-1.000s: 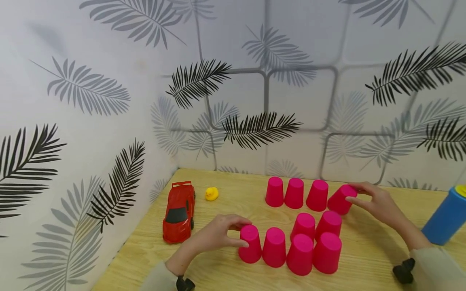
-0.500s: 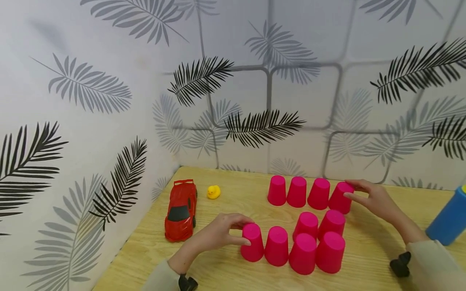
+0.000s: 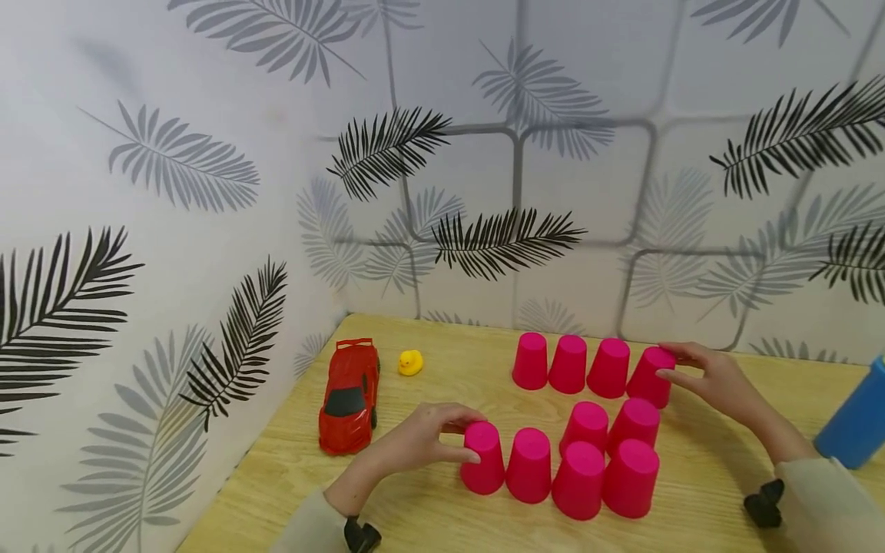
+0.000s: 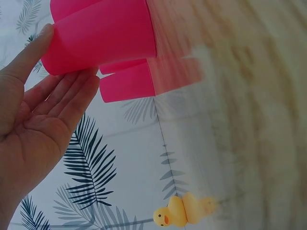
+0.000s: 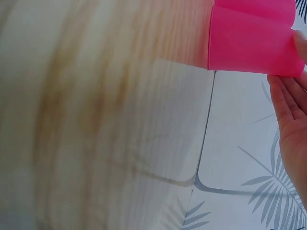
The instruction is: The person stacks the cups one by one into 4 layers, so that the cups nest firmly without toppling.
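At the left end of the near row, my left hand [image 3: 418,444] holds an upside-down pink cup [image 3: 482,465], thumb in front and fingers behind. The left wrist view shows the thumb at the edge of this cup [image 4: 105,38] and nearly straight fingers along its side. My right hand [image 3: 722,388] holds the rightmost pink cup [image 3: 650,380] of the back row near its top. In the right wrist view this cup [image 5: 254,43] stands with its rim at the tabletop, fingertips on its side. More pink cups [image 3: 531,467] stand upside down beside and between the hands.
A red toy car [image 3: 349,399] and a yellow rubber duck [image 3: 410,362] sit on the left of the wooden table [image 3: 442,353]. At the right edge stands a blue cylinder [image 3: 853,415]. Leaf-patterned walls [image 3: 477,177] rise behind and to the left.
The head view has shifted slightly, so everything sits a little further right in it. Both hands stay at the same cups, and the cups keep their arrangement.
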### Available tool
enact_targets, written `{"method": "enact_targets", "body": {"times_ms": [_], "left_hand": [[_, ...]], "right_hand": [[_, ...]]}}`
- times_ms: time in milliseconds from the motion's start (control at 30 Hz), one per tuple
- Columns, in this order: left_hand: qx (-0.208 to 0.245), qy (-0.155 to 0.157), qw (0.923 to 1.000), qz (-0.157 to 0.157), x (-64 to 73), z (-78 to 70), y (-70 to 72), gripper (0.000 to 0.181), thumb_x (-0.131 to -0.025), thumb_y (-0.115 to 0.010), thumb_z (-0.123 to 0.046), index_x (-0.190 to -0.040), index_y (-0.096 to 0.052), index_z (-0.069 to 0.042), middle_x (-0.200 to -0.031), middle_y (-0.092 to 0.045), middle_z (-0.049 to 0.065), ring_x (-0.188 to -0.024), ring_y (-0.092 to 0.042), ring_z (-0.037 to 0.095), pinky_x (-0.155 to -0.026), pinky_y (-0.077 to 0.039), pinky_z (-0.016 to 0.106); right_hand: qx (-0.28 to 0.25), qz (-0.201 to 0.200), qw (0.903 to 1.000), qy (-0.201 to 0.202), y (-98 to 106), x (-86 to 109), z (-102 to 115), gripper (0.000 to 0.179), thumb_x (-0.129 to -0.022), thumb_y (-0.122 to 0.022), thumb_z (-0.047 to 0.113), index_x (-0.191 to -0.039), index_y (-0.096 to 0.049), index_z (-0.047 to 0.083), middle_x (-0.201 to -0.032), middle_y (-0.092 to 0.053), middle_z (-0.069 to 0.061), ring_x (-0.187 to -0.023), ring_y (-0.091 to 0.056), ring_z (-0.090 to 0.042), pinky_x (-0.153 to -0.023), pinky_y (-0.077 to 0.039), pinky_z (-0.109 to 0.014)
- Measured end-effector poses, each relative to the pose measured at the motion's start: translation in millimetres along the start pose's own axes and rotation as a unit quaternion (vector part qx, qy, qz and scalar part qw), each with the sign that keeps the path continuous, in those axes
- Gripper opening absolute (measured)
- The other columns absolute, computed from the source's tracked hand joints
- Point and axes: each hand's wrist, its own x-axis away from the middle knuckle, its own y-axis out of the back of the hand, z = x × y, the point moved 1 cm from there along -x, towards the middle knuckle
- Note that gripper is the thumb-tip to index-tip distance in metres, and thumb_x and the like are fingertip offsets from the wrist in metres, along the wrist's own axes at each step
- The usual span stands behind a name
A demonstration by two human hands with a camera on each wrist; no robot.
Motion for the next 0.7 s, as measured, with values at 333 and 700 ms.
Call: {"method": "enact_targets", "body": {"times_ms": [333, 700], "left_hand": [[-0.013, 0.002, 0.9951, -0.098, -3.4, -8.1, 18.4, 0.048, -0.081, -0.081, -0.024, -0.123, -0.062, -0.009, -0.116, -0.07, 0.004, -0.105, -0.068, 0.018, -0.096, -0.056, 0.036], [0.0, -0.084, 0.9518, -0.295, -43.3, -33.7, 39.6, 0.048, -0.078, -0.082, -0.013, -0.121, -0.063, -0.003, -0.115, -0.068, 0.012, -0.106, -0.067, 0.025, -0.095, -0.056, 0.034]], "right_hand": [[-0.008, -0.046, 0.9987, 0.02, 8.6, 12.8, 3.1, 0.055, -0.078, -0.079, 0.005, -0.127, -0.056, -0.008, -0.117, -0.062, -0.027, -0.105, -0.035, 0.031, -0.086, -0.031, 0.009], [-0.001, -0.133, 0.9875, 0.084, 21.1, 35.1, 34.5, 0.067, -0.062, -0.083, -0.011, -0.125, -0.063, 0.001, -0.122, -0.051, 0.035, -0.11, -0.048, 0.023, -0.093, -0.033, 0.007]]}}
